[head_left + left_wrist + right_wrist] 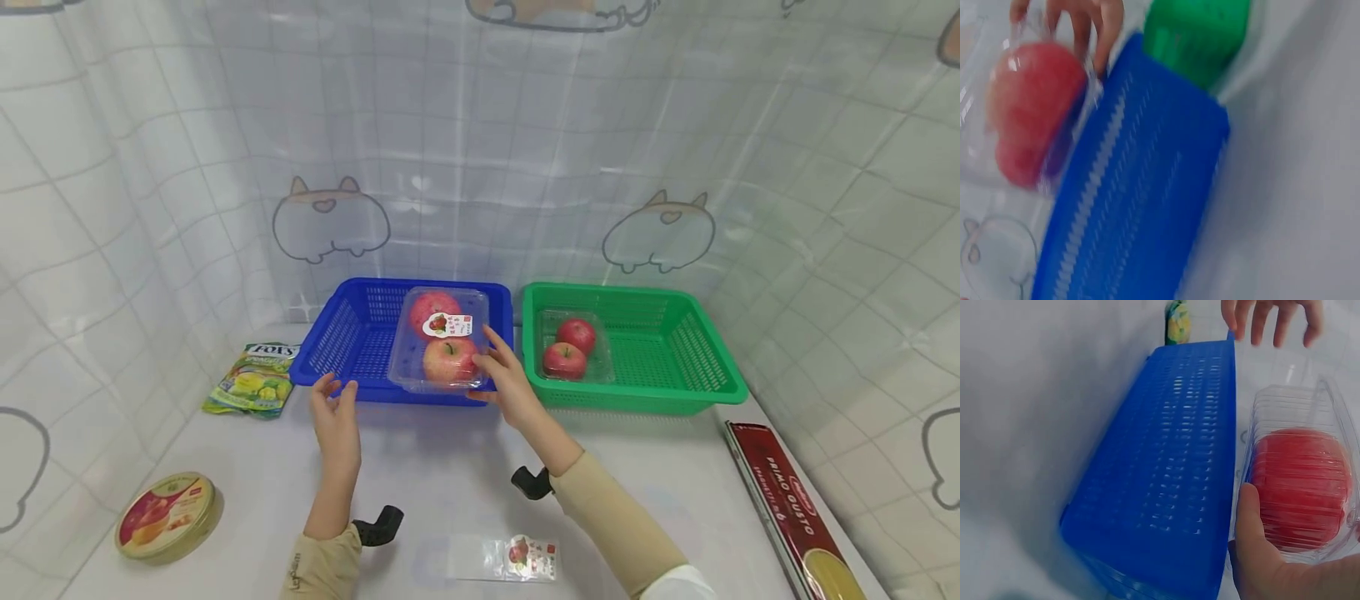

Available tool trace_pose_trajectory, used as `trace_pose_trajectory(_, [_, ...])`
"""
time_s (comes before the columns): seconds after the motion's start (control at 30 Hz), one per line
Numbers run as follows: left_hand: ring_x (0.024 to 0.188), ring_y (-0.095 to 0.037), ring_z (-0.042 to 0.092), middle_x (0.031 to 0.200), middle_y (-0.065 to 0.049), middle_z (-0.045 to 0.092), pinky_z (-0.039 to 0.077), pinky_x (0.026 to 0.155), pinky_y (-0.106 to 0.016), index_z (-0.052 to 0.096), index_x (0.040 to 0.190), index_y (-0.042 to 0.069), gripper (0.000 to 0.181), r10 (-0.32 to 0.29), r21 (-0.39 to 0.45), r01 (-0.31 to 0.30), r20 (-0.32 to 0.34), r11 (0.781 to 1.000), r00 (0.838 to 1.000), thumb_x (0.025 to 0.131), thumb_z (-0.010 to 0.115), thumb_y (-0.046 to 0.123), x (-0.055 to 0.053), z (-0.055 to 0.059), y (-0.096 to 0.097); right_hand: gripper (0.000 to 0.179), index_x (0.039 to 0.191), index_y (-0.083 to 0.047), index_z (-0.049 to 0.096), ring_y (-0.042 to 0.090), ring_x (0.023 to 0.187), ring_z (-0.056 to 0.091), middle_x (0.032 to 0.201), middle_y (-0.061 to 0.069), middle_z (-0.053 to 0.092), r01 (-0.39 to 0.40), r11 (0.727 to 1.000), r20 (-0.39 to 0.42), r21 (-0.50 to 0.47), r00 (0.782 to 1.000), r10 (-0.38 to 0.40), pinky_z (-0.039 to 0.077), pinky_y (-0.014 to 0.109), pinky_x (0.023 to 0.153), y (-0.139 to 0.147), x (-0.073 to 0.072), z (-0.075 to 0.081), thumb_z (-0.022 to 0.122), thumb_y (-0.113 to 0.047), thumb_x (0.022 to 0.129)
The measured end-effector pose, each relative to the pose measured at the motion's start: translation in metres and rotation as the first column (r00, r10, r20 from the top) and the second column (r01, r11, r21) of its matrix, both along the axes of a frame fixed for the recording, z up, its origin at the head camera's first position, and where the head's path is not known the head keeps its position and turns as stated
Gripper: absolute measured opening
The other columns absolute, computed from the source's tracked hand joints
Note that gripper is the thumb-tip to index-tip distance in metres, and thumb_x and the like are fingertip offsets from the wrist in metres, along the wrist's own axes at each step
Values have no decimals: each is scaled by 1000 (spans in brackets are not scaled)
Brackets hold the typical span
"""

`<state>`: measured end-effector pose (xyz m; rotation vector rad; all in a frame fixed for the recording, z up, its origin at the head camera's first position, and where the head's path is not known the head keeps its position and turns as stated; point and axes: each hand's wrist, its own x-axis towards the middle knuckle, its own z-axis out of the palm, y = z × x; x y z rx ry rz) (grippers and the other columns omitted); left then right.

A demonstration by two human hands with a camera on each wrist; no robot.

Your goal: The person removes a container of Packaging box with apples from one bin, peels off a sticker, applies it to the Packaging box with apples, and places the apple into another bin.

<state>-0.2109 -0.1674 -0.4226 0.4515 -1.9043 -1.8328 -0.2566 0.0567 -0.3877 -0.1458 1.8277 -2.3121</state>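
A clear plastic box of two apples (448, 360), with a white label across its lid, is over the blue basket (347, 346). My right hand (512, 385) grips this box by its right side, the thumb (1249, 515) along its wall in the right wrist view. The left hand (337, 425) is apart from the box, near the basket's front left corner, with fingers loosely bent and nothing held. In the left wrist view, the right hand's fingers (1079, 19) show at the box's end.
On the right, a green basket (667, 400) holds another clear box of apples (576, 346). A Fox's candy bag (255, 381) and a round tin (168, 515) lie left. A red spaghetti pack (795, 508) is at far right, a label strip (506, 558) in front.
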Motion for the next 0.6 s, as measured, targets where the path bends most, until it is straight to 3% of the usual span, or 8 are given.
trace_pose_trajectory(0.1, [117, -26, 31, 133, -15, 29, 31, 91, -37, 33, 135, 5, 52, 111, -90, -111, -8, 990, 994, 93, 52, 29, -9, -8, -14, 61, 146, -25, 28, 36, 128, 32, 147, 15, 20, 5, 1000, 4, -6, 1000, -5, 47, 53, 85, -2, -6, 1, 52, -19, 90])
trace_pose_trajectory(0.23, [127, -34, 18, 137, -18, 19, 23, 102, -50, 31, 139, 10, 60, 180, -140, -176, 19, 974, 983, 89, 58, 29, -21, -17, -32, 60, 145, -27, 28, 34, 129, 32, 147, 14, 21, 19, 1000, 22, -6, 1000, -19, 45, 54, 87, -6, -16, 3, 52, -19, 91])
trace_pose_trajectory(0.4, [137, -34, 5, 149, -17, 8, 11, 110, -52, 12, 149, 19, 79, 159, -169, -141, 99, 975, 982, 88, 57, 39, -31, -21, -46, 60, 145, -28, 29, 33, 128, 33, 148, 12, 22, 48, 999, 39, 20, 998, -49, 45, 55, 87, -13, -32, 4, 53, -18, 91])
trace_pose_trajectory(0.6, [141, -30, 3, 154, -14, 5, 5, 113, -44, 3, 149, 12, 84, 106, -171, -87, 109, 981, 988, 89, 58, 31, -37, -25, -52, 62, 146, -27, 28, 29, 118, 41, 144, 11, 30, 71, 996, 61, 51, 995, -74, 44, 58, 86, -21, -45, 3, 52, -16, 90])
